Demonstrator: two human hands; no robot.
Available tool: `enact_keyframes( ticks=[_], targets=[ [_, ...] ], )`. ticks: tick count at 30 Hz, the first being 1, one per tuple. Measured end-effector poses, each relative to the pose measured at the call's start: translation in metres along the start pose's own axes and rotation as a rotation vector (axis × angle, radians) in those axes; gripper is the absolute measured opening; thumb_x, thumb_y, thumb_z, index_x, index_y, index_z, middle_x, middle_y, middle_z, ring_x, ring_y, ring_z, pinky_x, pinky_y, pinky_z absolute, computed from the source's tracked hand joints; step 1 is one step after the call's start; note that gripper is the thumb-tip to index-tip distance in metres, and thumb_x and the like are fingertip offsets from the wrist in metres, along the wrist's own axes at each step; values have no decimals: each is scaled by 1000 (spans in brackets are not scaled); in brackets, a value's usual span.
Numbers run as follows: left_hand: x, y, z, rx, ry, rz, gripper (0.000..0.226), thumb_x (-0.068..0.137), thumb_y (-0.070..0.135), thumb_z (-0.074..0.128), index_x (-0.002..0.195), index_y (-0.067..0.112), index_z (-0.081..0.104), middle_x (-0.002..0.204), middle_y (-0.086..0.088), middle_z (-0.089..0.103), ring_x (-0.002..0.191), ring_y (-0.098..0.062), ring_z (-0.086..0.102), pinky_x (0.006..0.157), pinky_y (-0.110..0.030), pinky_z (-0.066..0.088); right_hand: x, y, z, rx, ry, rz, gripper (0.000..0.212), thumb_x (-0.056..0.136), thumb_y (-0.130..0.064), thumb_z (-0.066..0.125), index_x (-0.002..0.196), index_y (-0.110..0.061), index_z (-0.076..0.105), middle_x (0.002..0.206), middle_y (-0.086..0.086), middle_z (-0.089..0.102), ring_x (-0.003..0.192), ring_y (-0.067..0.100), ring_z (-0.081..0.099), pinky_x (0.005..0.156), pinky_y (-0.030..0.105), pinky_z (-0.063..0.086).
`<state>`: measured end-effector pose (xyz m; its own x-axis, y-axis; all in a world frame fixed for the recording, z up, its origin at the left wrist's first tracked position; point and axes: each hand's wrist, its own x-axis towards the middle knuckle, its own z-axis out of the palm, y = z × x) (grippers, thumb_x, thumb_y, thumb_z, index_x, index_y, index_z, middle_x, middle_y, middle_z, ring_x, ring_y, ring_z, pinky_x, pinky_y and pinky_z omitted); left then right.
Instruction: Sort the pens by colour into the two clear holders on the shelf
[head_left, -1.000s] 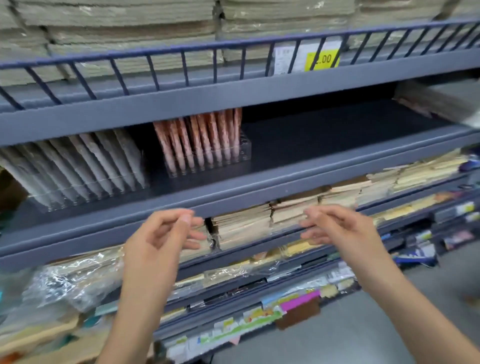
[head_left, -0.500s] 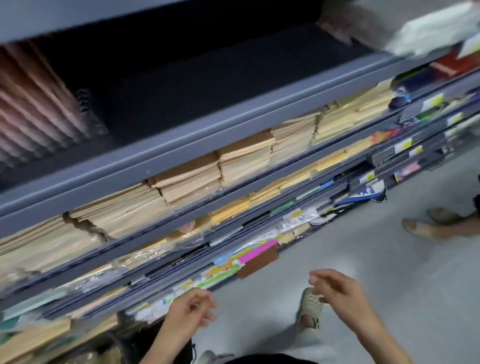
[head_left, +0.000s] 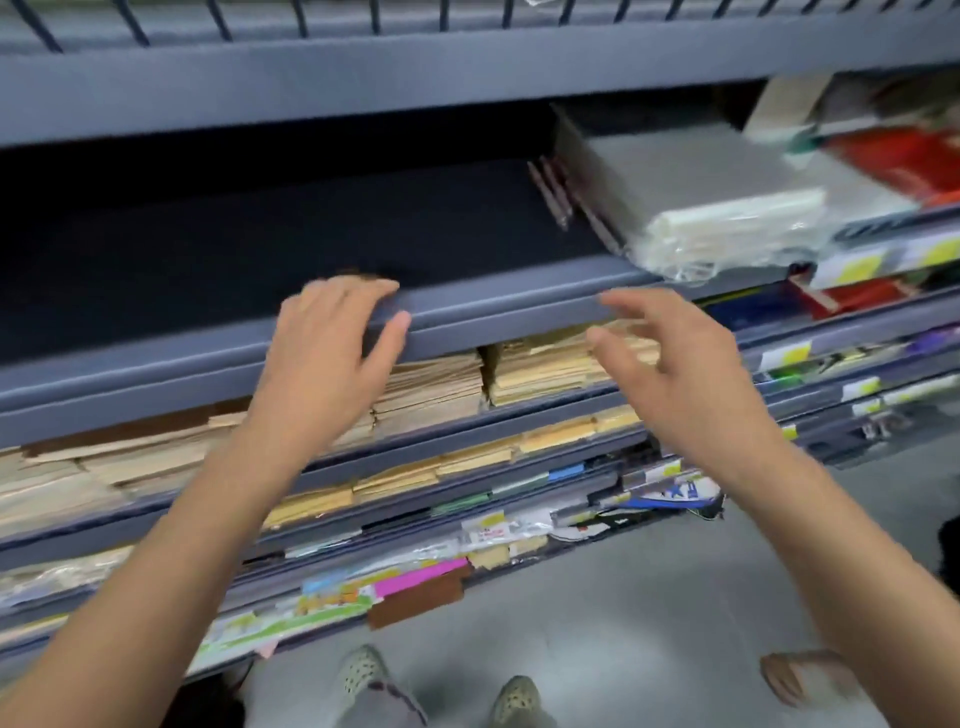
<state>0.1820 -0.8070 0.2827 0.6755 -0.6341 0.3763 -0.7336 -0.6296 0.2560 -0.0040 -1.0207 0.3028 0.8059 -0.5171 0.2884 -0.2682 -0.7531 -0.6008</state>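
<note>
Straight ahead, a head-worn camera looks down at a dark blue-grey metal shelf (head_left: 519, 306) whose deep black board fills the upper middle of the frame. A small cluster of slim, dark reddish-brown pens (head_left: 551, 192) lies loose on that board, upper right of centre, just beside a flat stack of grey plastic-wrapped packs (head_left: 701, 176). The pens' long axis runs from the back of the shelf toward its front lip, slanting down and to the right in the frame. The left hand (head_left: 327, 358) is at middle left, fingers nearly straight and laid over the front lip, holding nothing. The right hand (head_left: 675, 374) hovers at middle right in front of the lip, fingers spread and relaxed, also holding nothing. The pens lie above both hands and deeper into the shelf, closer to the right hand, so that hand looks better placed to reach them. The two clear holders are not in this view. Stacks of tan paper envelopes (head_left: 431, 384) fill the tier below. Yellow-and-white shelf-edge price tags (head_left: 857, 267) at the right, a bright pink label strip (head_left: 421, 571) lower down and a blue-and-white printed packet (head_left: 670, 493) all carry print, but blur leaves no word or brand readable.
</note>
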Motion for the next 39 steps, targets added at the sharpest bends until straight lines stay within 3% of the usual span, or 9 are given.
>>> enact_keyframes(
  ticks=[5, 9, 13, 16, 21, 27, 31, 34, 39],
  targets=[
    [43, -5, 19, 208, -129, -130, 57, 102, 55, 28, 147, 24, 45, 156, -10, 39, 143, -31, 34, 115, -48, 25, 119, -13, 18, -389, -121, 14, 56, 96, -47, 49, 128, -2, 50, 134, 22, 50, 123, 38, 48, 99, 39, 40],
    [42, -11, 25, 220, -109, -134, 60, 100, 58, 24, 148, 28, 43, 158, -8, 37, 146, -28, 30, 118, -46, 22, 179, -9, 48, -701, -249, 49, 69, 101, -44, 35, 156, -12, 9, 163, 11, 11, 142, 39, 25, 115, 44, 26],
    [43, -11, 24, 213, -98, -147, 66, 95, 62, 20, 146, 29, 46, 155, -6, 41, 143, -27, 34, 117, -45, 24, 197, -19, 72, -802, -132, 220, 58, 100, -39, 33, 148, -6, 29, 150, 19, 34, 131, 40, 31, 102, 45, 32],
    [42, -11, 25, 204, -80, -153, 67, 94, 63, 20, 145, 29, 47, 155, -5, 42, 143, -26, 35, 116, -45, 25, 204, -19, 75, -889, -138, 191, 52, 100, -34, 30, 144, -9, 39, 149, 17, 38, 130, 40, 33, 102, 44, 31],
    [42, -11, 25, 207, -76, -159, 66, 95, 62, 20, 145, 29, 47, 155, -4, 42, 143, -26, 35, 117, -44, 24, 215, -15, 77, -913, -184, 207, 51, 101, -34, 25, 149, -20, 34, 153, 6, 35, 135, 36, 27, 101, 41, 29],
    [41, -11, 23, 194, -72, -149, 65, 95, 61, 22, 144, 27, 48, 154, -5, 43, 142, -26, 37, 116, -44, 26, 231, -23, 72, -844, -212, 280, 56, 98, -35, 34, 149, -11, 35, 152, 20, 34, 137, 41, 33, 107, 46, 31],
    [42, -11, 23, 183, -74, -157, 66, 94, 62, 22, 145, 29, 48, 155, -3, 42, 143, -25, 35, 117, -43, 24, 225, -12, 73, -790, -126, 118, 54, 103, -42, 24, 140, -12, 50, 142, 24, 45, 129, 41, 45, 102, 43, 38],
    [42, -11, 23, 168, -67, -159, 65, 93, 61, 24, 144, 28, 49, 154, -3, 43, 143, -24, 35, 117, -42, 24, 216, -1, 72, -749, -5, -57, 64, 100, -54, 26, 115, -6, 67, 120, 25, 62, 109, 42, 60, 87, 40, 46],
    [46, -13, 23, 97, -68, -190, 53, 97, 55, 39, 142, 28, 51, 153, -1, 44, 141, -23, 36, 116, -41, 23, 206, -8, 79, -691, -8, -172, 72, 91, -71, 31, 97, -11, 71, 107, 18, 68, 98, 38, 65, 68, 35, 38]
  ],
)
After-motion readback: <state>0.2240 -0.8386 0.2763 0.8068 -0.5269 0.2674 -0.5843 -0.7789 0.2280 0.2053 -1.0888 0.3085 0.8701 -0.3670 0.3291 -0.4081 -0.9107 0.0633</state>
